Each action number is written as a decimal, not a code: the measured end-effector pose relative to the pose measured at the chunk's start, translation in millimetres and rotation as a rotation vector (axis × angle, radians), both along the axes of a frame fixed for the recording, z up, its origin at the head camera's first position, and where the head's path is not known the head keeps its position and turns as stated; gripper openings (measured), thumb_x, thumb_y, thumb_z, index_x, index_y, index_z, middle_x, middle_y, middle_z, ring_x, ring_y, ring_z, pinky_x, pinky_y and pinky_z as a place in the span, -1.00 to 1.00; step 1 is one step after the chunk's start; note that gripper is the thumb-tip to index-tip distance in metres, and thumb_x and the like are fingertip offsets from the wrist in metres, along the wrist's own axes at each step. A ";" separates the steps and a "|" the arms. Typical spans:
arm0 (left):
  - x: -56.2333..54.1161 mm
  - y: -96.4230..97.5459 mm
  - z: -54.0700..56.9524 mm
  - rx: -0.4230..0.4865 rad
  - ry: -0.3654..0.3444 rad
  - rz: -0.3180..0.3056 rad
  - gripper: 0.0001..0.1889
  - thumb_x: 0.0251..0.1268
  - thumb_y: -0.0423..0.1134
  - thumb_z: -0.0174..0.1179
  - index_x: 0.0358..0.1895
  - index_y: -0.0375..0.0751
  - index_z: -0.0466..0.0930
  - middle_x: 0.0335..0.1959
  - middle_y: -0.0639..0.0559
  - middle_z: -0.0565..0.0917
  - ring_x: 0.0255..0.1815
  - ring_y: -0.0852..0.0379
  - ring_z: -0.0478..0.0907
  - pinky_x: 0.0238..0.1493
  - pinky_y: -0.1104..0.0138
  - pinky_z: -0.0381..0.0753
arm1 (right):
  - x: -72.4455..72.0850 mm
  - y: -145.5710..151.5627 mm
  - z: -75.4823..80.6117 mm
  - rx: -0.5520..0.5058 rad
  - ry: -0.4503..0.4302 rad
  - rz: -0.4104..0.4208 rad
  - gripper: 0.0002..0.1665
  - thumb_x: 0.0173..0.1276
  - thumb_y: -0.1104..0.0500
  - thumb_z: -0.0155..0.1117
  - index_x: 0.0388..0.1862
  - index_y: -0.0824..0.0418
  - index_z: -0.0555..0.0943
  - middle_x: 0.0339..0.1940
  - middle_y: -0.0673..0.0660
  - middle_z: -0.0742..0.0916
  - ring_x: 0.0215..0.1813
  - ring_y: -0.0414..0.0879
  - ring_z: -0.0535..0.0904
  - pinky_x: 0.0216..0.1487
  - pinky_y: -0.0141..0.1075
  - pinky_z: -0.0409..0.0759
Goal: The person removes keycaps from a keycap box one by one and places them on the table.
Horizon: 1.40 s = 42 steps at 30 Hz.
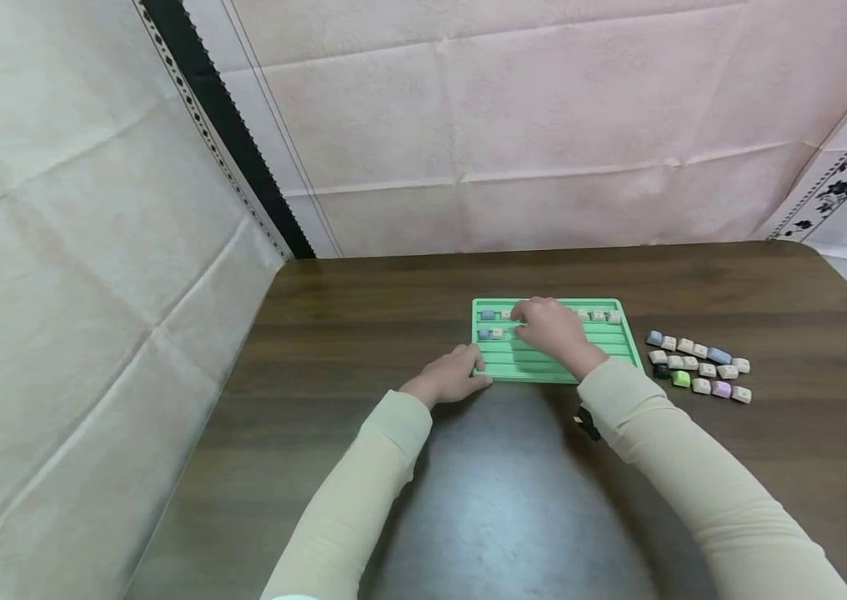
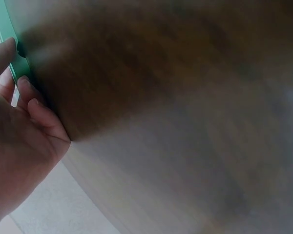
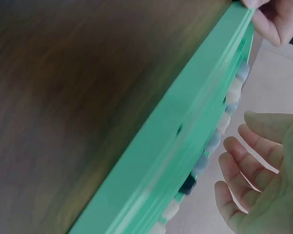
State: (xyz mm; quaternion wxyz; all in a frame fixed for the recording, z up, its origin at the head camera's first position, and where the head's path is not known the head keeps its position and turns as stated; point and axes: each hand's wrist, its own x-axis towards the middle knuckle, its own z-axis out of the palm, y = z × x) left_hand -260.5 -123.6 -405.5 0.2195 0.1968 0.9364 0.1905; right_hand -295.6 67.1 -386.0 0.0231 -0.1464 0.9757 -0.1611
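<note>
A light-green tray (image 1: 536, 375) with ridged rows lies on the table, bearing pale, blue and dark keycaps (image 3: 214, 141). My left hand (image 1: 452, 375) grips its near left corner, with the thumb (image 2: 4, 56) against the green edge and the other fingers around the side. My right hand (image 1: 554, 329) is over the tray's upper rows and hides some keycaps there in the head view. In the right wrist view its fingers (image 3: 244, 161) are loosely bent, thumb apart from them, with nothing between them. Blue and white keycaps (image 1: 485, 334) sit at the left of the second row.
To the right of the tray, several loose keycaps (image 1: 714, 355) lie in uneven rows, mostly white, with blue, purple and black ones and a bright green keycap (image 1: 681, 378). The brown wooden table (image 1: 363, 325) ends at a back edge against pale cloth (image 1: 543, 125).
</note>
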 end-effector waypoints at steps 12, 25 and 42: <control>-0.5 -1.1 -2.0 0.014 0.008 -0.005 -0.78 0.36 0.02 -0.02 -0.16 -0.02 0.29 -0.17 0.08 0.38 -0.18 0.15 0.36 -0.19 0.34 0.38 | -5.2 -25.8 -12.1 -0.029 -0.031 0.032 -0.66 0.31 0.13 0.10 0.04 0.19 0.55 -0.01 0.14 0.66 -0.09 -0.01 0.59 -0.32 -0.19 0.56; -1.1 -1.3 -2.0 0.006 0.008 -0.006 -0.77 0.36 0.03 -0.03 -0.15 -0.02 0.29 -0.18 0.08 0.37 -0.20 0.15 0.35 -0.22 0.35 0.37 | -3.4 -31.4 -18.1 0.027 0.063 0.039 -0.75 0.30 0.24 0.07 -0.10 0.23 0.61 -0.19 0.16 0.64 -0.19 0.01 0.56 -0.32 -0.19 0.56; -1.4 0.0 -1.8 0.007 -0.016 0.022 -0.76 0.35 0.04 -0.02 -0.15 -0.01 0.29 -0.14 0.07 0.37 -0.16 0.13 0.36 -0.18 0.32 0.38 | 0.7 3.9 -1.2 0.000 0.027 -0.002 -0.69 0.34 0.20 0.05 0.02 0.23 0.56 -0.01 0.21 0.62 -0.03 0.11 0.53 -0.35 -0.14 0.53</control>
